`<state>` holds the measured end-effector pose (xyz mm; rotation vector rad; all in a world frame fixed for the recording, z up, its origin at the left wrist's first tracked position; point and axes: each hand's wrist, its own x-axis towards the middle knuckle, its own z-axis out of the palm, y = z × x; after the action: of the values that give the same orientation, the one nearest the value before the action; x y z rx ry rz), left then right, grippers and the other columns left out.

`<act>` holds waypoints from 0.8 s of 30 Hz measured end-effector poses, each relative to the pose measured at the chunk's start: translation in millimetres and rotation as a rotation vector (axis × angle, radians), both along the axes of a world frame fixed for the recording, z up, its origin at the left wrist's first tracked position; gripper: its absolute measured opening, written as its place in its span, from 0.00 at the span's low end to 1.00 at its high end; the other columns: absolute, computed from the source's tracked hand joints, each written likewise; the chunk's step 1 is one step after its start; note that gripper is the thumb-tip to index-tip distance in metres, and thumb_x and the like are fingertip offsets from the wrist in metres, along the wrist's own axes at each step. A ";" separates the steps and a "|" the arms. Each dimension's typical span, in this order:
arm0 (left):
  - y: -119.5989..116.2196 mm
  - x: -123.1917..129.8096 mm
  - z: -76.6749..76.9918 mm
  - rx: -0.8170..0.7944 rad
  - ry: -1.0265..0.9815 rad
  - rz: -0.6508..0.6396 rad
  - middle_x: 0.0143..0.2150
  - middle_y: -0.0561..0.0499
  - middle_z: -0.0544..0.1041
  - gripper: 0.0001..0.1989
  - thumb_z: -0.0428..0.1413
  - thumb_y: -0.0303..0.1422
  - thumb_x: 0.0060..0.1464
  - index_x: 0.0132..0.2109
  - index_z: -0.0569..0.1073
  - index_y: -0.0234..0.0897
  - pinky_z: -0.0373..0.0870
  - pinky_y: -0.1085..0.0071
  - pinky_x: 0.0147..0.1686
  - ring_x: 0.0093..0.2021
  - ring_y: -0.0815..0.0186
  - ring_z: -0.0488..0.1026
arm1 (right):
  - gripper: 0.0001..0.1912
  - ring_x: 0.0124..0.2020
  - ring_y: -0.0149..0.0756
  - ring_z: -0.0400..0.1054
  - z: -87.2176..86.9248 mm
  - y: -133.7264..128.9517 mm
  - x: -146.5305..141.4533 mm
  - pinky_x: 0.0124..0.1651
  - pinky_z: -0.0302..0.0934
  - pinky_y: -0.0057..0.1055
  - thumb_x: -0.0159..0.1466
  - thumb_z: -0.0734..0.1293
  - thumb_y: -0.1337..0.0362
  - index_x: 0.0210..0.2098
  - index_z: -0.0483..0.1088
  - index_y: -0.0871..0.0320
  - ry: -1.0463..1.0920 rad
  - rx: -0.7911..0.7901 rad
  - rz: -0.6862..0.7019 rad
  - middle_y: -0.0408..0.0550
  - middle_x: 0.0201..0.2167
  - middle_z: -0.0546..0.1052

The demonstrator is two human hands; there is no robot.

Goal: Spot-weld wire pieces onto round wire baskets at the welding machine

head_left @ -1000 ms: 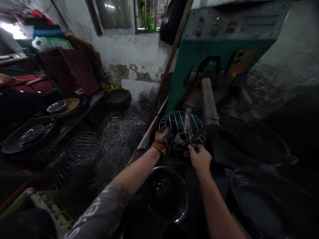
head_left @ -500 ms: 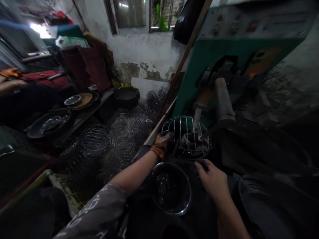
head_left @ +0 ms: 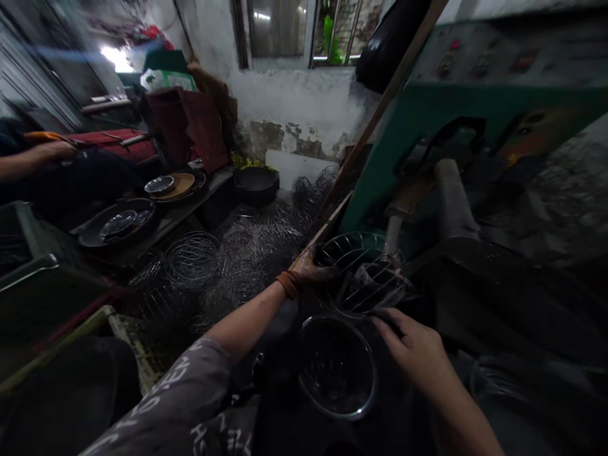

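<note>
A round wire rack [head_left: 342,311] with parallel bars lies under the rod-shaped electrode [head_left: 392,237] of a green machine [head_left: 370,190]. My left hand [head_left: 310,269], in an orange-brown glove or wrap at the wrist, is closed on the rack's left edge; its fingertips are dark and hard to see. At the near rim, the thumb and forefinger of my right hand [head_left: 408,335] pinch the wire. Just below the rack sits a round bowl-like piece with a shiny metal rim [head_left: 373,380], its inside dark with some glinting bits.
Several wire racks [head_left: 192,259] are heaped on the floor at left. Beyond them stands a bench with pans [head_left: 118,221] and a small bowl [head_left: 159,184]. A co-worker's arm [head_left: 38,158] shows at far left. A crate [head_left: 128,348] is at lower left.
The rack has turned, its bars now slanting instead of running straight away from me. My right fingers have come onto its near rim. A small spark is gone. The view has swung left.
</note>
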<state>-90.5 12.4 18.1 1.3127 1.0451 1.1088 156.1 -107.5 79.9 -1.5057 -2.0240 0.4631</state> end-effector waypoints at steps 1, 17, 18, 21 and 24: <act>5.0 -3.4 -4.7 -0.020 -0.034 -0.024 0.47 0.45 0.80 0.38 0.76 0.42 0.39 0.56 0.75 0.33 0.75 0.64 0.46 0.45 0.60 0.77 | 0.16 0.37 0.43 0.83 -0.6 1.7 -1.3 0.41 0.78 0.36 0.67 0.62 0.54 0.40 0.81 0.52 -0.007 -0.002 0.025 0.47 0.37 0.86; 100.7 11.1 21.9 0.057 0.132 -0.355 0.46 0.45 0.82 0.36 0.76 0.37 0.35 0.54 0.78 0.32 0.76 0.64 0.45 0.46 0.57 0.77 | 0.17 0.47 0.46 0.81 2.1 85.9 -87.8 0.43 0.71 0.33 0.72 0.61 0.69 0.57 0.74 0.60 -0.786 -0.285 0.015 0.60 0.49 0.83; 101.0 13.2 25.0 0.063 0.169 -0.375 0.46 0.46 0.82 0.35 0.76 0.37 0.37 0.54 0.78 0.33 0.76 0.64 0.45 0.47 0.57 0.77 | 0.16 0.47 0.46 0.81 2.7 86.7 -90.2 0.43 0.70 0.33 0.72 0.61 0.68 0.55 0.75 0.61 -0.815 -0.300 0.009 0.61 0.49 0.83; 96.0 21.5 34.1 0.085 0.291 -0.448 0.45 0.44 0.82 0.33 0.75 0.38 0.39 0.52 0.78 0.30 0.76 0.63 0.44 0.46 0.55 0.78 | 0.15 0.48 0.49 0.81 0.3 90.4 -91.9 0.42 0.70 0.34 0.73 0.60 0.68 0.52 0.76 0.62 -0.860 -0.353 -0.012 0.64 0.46 0.83; 89.0 29.6 38.0 0.129 0.308 -0.441 0.48 0.42 0.83 0.33 0.74 0.35 0.41 0.55 0.77 0.30 0.76 0.61 0.48 0.48 0.54 0.78 | 0.17 0.48 0.52 0.81 -4.2 94.0 -88.9 0.43 0.71 0.37 0.71 0.59 0.70 0.50 0.78 0.63 -0.859 -0.403 -0.052 0.65 0.44 0.83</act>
<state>-60.9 101.5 56.1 1.7557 0.8500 0.6616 67.2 -13.5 75.7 -2.2751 -2.6153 0.2149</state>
